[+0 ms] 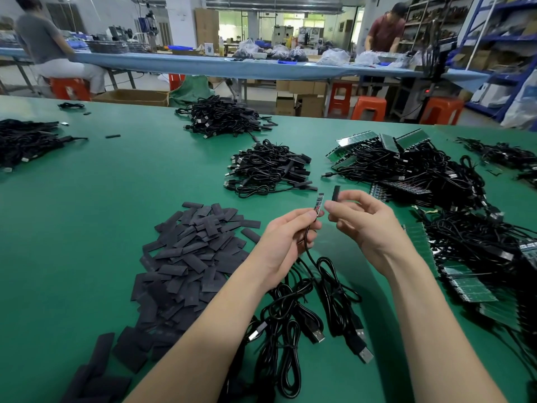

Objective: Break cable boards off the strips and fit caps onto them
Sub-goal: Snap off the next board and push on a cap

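Above the green table point(122, 181), our left hand point(286, 239) pinches a small cable board point(406, 202), tip up, its cable point(312, 257) hanging down. Our right hand point(361, 218) pinches a black cap point(336, 193) just beside it, not touching. Loose caps point(189, 257) lie heaped at left.

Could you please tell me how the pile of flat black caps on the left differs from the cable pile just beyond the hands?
The caps are short, flat, matte rectangles lying loose and overlapping; the cable pile is a tangle of long, glossy, looped cords with plugs at their ends. The caps spread wide and low and nearer the person; the cable pile is more compact, heaped higher and farther away. Both are black and lie on the green table.
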Demonstrator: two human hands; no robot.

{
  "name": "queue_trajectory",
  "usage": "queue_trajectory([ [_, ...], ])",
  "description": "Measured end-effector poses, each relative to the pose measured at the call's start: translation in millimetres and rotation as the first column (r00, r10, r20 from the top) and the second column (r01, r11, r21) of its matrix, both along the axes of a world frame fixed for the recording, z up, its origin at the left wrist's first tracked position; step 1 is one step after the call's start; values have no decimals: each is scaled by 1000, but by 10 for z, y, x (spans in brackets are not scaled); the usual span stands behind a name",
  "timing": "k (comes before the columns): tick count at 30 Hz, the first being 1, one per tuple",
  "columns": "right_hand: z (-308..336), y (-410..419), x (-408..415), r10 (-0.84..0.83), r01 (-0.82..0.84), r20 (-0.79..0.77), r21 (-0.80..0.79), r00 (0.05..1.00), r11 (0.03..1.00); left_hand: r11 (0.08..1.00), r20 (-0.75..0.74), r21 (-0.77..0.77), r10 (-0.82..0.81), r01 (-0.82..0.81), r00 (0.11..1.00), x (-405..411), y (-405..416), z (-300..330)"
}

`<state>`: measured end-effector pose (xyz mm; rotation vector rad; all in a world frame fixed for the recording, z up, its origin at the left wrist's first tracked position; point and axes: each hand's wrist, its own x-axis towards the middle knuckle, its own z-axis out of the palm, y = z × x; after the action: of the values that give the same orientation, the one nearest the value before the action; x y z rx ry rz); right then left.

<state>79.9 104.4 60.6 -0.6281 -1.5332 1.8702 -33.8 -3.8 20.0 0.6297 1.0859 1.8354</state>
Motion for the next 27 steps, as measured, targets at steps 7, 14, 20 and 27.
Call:
queue_trajectory([
  [7, 70, 6, 22, 74, -96, -106, -216, 992, 972, 997, 18, 30, -68, 67, 998, -6, -18, -13],
  [14, 52, 34, 24, 80, -119, -135, -315, 988, 942, 991, -18, 32, -126, 127, 992, 2, -23, -31],
  [20, 46, 2, -12, 45, -111, -181, -371, 982, 922, 993, -32, 48, -109, 110, 994, 9, -29, -34],
  [27, 47, -3, -21, -1, -39, -147, -267, 989, 963, 995, -30, 47, -90, 91, 996, 21, -36, -23],
])
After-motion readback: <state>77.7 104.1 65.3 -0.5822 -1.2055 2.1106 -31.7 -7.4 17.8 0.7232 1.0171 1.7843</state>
